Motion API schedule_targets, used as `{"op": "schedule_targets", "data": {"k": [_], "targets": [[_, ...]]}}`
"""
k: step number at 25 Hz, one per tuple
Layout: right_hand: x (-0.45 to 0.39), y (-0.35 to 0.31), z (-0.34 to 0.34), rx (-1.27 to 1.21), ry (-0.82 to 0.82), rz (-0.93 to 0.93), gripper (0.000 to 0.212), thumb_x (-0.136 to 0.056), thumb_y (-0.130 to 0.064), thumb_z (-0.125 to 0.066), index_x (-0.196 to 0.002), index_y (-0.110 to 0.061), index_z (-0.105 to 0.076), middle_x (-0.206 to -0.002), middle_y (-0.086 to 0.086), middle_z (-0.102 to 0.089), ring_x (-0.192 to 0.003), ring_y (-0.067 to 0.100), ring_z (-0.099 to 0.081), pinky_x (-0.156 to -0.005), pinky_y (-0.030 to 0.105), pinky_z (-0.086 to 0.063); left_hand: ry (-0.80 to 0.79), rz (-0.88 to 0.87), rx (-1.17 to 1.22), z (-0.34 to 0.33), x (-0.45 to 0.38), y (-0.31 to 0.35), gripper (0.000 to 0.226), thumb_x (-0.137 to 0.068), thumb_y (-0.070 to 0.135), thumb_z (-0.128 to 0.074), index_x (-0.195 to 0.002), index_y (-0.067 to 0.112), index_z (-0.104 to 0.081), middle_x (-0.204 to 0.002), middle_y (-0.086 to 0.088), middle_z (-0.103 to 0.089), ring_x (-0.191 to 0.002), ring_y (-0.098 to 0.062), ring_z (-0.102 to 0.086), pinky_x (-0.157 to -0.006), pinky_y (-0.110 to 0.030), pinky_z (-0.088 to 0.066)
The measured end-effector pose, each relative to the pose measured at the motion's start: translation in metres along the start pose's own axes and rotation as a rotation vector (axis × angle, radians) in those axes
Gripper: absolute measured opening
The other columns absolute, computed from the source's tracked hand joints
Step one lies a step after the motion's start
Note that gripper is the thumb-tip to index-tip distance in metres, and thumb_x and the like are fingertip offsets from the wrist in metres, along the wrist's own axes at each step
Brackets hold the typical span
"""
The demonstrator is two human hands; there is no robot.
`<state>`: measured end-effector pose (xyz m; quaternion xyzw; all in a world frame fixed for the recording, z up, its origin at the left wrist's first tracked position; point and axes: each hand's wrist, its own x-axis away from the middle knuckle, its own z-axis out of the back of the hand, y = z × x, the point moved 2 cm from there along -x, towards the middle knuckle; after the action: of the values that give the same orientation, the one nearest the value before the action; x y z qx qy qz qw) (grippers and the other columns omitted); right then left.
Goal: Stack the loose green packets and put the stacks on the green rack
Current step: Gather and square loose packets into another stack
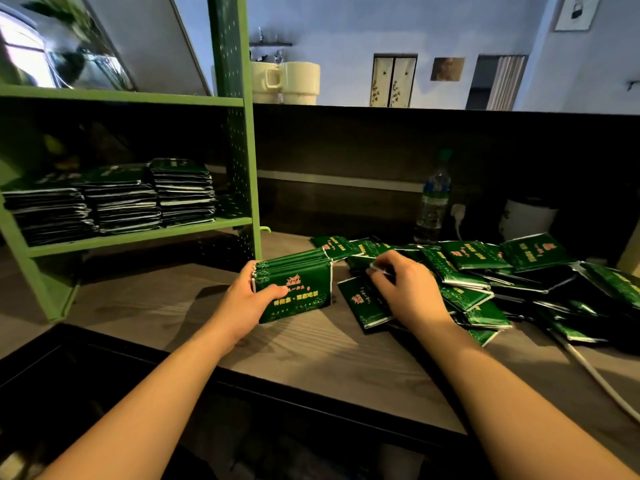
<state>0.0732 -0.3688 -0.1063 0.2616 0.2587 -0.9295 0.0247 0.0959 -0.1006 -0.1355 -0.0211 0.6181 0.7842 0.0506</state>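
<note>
Left hand (250,296) gripping upright stack (294,289); right hand (403,289) pinching loose packet (363,301), being lifted just right of stack.

Wooden tabletop (311,355); plastic water bottle (433,202), upright, beyond the fingers; white cable (595,375), right of them; two cream mugs (287,83), far behind on ledge

Rack (138,237) left on table (311,358), stacks (117,199) on its shelf; loose packets (485,271) right; bottle (434,202) behind.
</note>
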Motion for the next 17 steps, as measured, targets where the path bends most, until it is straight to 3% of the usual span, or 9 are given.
{"op": "schedule_targets", "data": {"k": [3,5,8,10,13,15,17], "targets": [[0.005,0.005,0.013,-0.454,0.179,-0.099,0.014,-0.097,-0.027,-0.058,-0.089,-0.017,-0.06,-0.077,-0.001,-0.061,-0.068,0.014,-0.057,-0.064,0.035,-0.046,-0.017,0.021,0.026,0.001,0.003,0.001,0.047,-0.087,0.026,-0.074,-0.131,0.025,-0.055,-0.121,0.002,-0.07,-0.113,-0.02,-0.065,-0.104,-0.047,-0.049],[0.006,0.001,0.022,-0.739,0.267,-0.122,0.021,-0.101,-0.023,-0.053,-0.086,-0.008,-0.057,-0.078,0.005,-0.061,-0.07,0.016,-0.058,-0.065,0.037,-0.051,-0.018,0.036,0.038,0.004,0.003,0.0,0.068,-0.077,0.041,-0.078,-0.137,0.025,-0.051,-0.129,-0.001,-0.067,-0.12,-0.023,-0.063,-0.107,-0.05,-0.047],[0.008,-0.011,0.02,-1.046,0.146,-0.174,0.018,-0.102,-0.02,-0.05,-0.094,-0.011,-0.063,-0.091,0.006,-0.069,-0.083,0.015,-0.066,-0.073,0.032,-0.056,-0.032,0.031,0.08,0.004,0.003,-0.002,0.086,-0.065,0.045,-0.076,-0.143,0.024,-0.046,-0.137,-0.006,-0.062,-0.126,-0.026,-0.058,-0.112,-0.053,-0.042],[0.01,-0.016,0.006,-0.907,0.027,-0.141,0.017,-0.1,-0.018,-0.053,-0.086,-0.012,-0.061,-0.084,0.004,-0.065,-0.078,0.015,-0.062,-0.072,0.035,-0.052,-0.058,0.025,0.109,0.003,0.003,-0.001,0.095,-0.056,0.048,-0.068,-0.144,0.023,-0.045,-0.136,-0.006,-0.062,-0.129,-0.027,-0.055,-0.114,-0.054,-0.037],[0.015,-0.024,-0.011,-0.329,-0.009,0.072,0.011,-0.095,-0.019,-0.061,-0.088,-0.011,-0.063,-0.085,-0.001,-0.056,-0.08,0.015,-0.054,-0.074,0.032,-0.041,-0.11,0.018,0.126,0.001,0.005,0.001,0.101,-0.057,0.059,-0.067,-0.148,0.026,-0.04,-0.146,-0.004,-0.055,-0.136,-0.023,-0.049,-0.118,-0.052,-0.033],[0.019,-0.033,-0.012,-0.262,-0.021,0.139,0.008,-0.092,-0.022,-0.066,-0.097,-0.016,-0.068,-0.081,-0.01,-0.056,-0.075,0.006,-0.053,-0.069,0.021,-0.039,-0.134,-0.015,0.077,-0.001,0.009,0.004,0.102,-0.053,0.065,-0.078,-0.142,0.027,-0.045,-0.138,0.002,-0.06,-0.129,-0.015,-0.056,-0.111,-0.041,-0.042],[0.024,-0.037,-0.013,-0.307,-0.098,0.134,0.013,-0.09,-0.026,-0.069,-0.102,-0.021,-0.069,-0.077,-0.019,-0.057,-0.071,-0.005,-0.054,-0.065,0.013,-0.04,-0.107,-0.075,-0.031,-0.004,0.012,0.006,0.087,-0.05,0.054,-0.088,-0.124,0.028,-0.051,-0.121,0.004,-0.068,-0.113,-0.01,-0.065,-0.099,-0.034,-0.051]]}}
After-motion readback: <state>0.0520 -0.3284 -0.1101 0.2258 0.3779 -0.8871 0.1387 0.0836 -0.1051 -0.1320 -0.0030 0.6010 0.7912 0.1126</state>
